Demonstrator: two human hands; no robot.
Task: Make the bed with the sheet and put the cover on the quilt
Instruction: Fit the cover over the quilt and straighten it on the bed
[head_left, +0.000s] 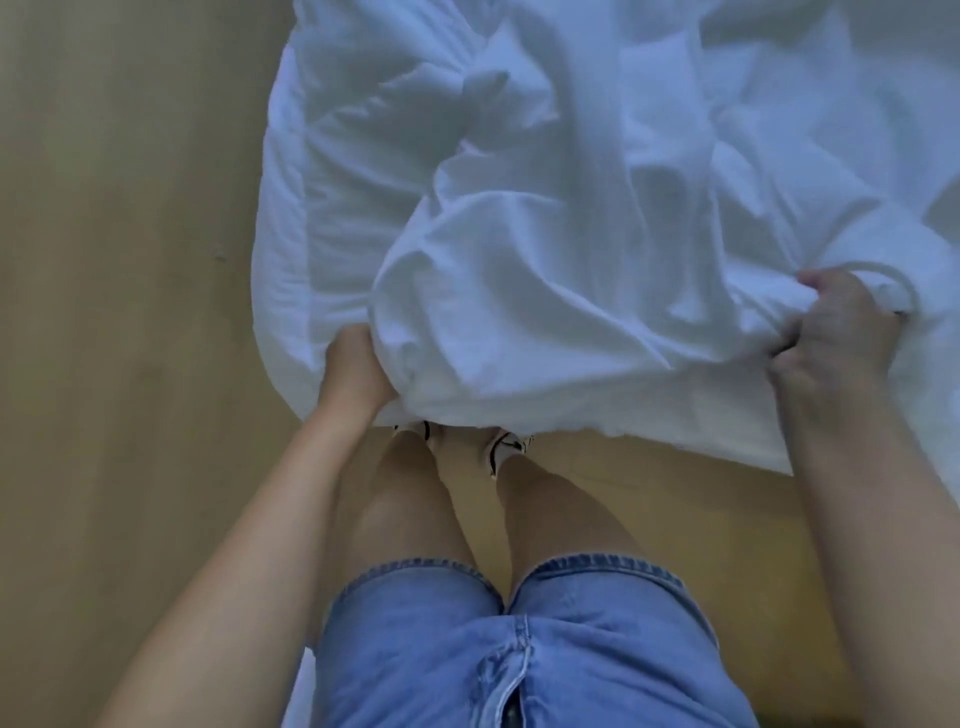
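A large white crumpled quilt in its cover (545, 218) fills the upper right of the head view and spreads over the floor. My left hand (353, 371) grips the near edge of the white fabric at its lower left, fingers tucked under a fold. My right hand (836, 332) is closed on a bunched fold of the same fabric at the right. The cloth between both hands sags in deep wrinkles. I cannot tell quilt from cover where they overlap.
Light wooden floor (130, 312) lies to the left and below the fabric. My legs in denim shorts (519, 649) stand at the fabric's near edge, feet in white socks (498, 447) partly hidden under it.
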